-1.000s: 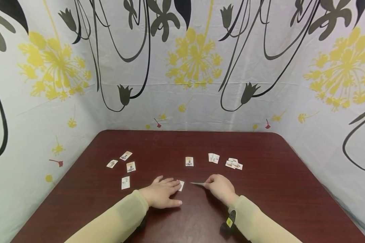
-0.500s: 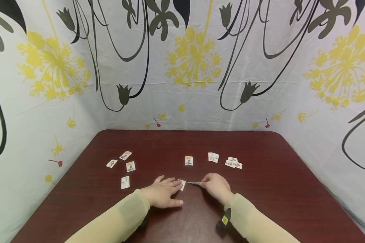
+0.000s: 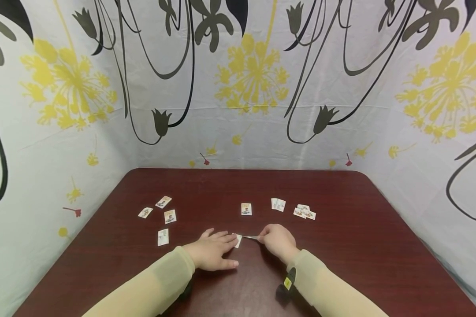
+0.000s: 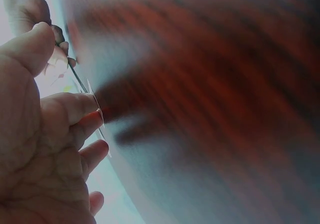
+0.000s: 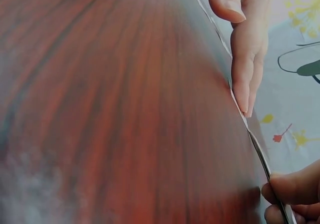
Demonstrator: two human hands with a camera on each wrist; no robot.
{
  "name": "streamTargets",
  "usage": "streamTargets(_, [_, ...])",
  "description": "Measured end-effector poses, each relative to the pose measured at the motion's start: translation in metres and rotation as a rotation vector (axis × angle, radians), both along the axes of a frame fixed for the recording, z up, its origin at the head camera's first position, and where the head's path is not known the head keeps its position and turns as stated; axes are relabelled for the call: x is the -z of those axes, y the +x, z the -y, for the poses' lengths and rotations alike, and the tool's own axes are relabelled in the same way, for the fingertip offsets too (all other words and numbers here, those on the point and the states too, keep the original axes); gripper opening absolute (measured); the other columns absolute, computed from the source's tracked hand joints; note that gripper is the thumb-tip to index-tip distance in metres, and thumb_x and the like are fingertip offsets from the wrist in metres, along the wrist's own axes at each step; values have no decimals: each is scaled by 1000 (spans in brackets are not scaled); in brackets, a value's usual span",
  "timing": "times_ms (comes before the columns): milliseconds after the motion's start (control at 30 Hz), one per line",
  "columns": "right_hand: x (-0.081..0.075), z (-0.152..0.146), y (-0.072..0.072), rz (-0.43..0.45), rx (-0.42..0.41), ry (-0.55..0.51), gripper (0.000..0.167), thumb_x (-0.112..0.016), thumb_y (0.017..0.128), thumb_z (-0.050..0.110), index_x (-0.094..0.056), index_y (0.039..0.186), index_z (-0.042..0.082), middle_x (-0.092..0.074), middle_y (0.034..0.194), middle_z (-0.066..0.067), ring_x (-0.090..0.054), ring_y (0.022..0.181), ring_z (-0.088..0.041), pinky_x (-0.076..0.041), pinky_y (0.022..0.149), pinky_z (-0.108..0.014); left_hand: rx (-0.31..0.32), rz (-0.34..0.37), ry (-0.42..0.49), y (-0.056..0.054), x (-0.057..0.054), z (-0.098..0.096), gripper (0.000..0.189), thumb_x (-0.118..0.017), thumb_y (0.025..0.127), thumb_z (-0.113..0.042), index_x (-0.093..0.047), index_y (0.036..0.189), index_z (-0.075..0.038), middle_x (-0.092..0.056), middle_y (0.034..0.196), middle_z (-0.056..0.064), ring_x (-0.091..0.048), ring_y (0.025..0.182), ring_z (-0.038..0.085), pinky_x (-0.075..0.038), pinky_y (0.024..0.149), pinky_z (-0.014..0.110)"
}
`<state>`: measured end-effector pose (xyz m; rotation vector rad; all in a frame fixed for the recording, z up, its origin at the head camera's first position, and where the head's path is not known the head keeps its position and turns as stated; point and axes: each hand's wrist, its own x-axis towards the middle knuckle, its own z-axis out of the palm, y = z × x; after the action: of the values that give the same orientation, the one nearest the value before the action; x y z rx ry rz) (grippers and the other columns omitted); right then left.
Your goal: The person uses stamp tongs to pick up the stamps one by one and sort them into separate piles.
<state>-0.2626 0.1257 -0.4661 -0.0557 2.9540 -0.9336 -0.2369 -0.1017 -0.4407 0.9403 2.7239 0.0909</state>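
My left hand point(image 3: 212, 252) is spread palm down near the middle of the table, its fingertips resting on a small white picture card point(image 3: 238, 241). The fingers cover most of that card; its right part shows. In my right hand point(image 3: 278, 241) a slim metal tool that looks like tweezers point(image 3: 251, 237) is pinched between thumb and fingers, lying low and pointing left. Its tip meets the card's right edge beside my left fingertips. The right wrist view shows the tweezers point(image 5: 261, 155) running to the card point(image 5: 237, 102) under the straight left fingers point(image 5: 243, 74).
A single card point(image 3: 246, 209) lies beyond my hands. To its right are a pair of overlapping cards point(image 3: 278, 204) and a small overlapping group point(image 3: 304, 212). Several loose cards, one of them an upright card point(image 3: 163, 237), lie left. A patterned cloth point(image 3: 238, 88) encloses the dark red table point(image 3: 206, 185).
My right hand has moved left, bringing the tweezers' tip from a gap away up to the card's edge. The card under my left fingers has shifted slightly right.
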Motion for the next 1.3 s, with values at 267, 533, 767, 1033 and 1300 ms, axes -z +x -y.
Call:
streamTargets(267, [0,-1,1,10,19,-24,13,-71,83,25,-69,71,21,-62,74,9,-56,70,-13,-43,64,-35,44,-16,-8,0,0,2,69,-44,92,-64,-38,149,-26,-31,155,-3,-25,143,23,-12,113,55])
streamTargets(533, [-2,-6,5,-9,11,9,11,-72,81,24,-69,71,21,-64,77,9,-57,71,-12,-45,63,-35,50,-88,25,0,5,2,72,-49,92,-61,-44,146,-14,-40,149,-2,-32,140,23,-16,113,54])
streamTargets(767, [-1,-9,9,1,11,1,11,-72,81,24,-69,71,22,-63,76,10,-56,70,-11,-44,62,-35,39,-107,9,-4,10,2,72,-49,91,-63,-45,145,-15,-42,147,-3,-34,137,20,-17,113,53])
streamTargets(1033, [0,-11,15,-11,9,-5,13,-72,81,24,-68,69,22,-62,72,10,-55,67,-11,-44,61,-35,35,-72,16,-1,6,3,71,-49,91,-62,-42,147,-19,-39,151,-2,-31,140,23,-15,113,54])
streamTargets(1300, [-2,-11,18,-14,11,-3,13,-72,81,24,-68,69,22,-62,71,10,-55,68,-11,-44,61,-35,34,-55,15,0,4,2,71,-49,91,-62,-41,148,-20,-37,152,-4,-29,141,23,-13,113,54])
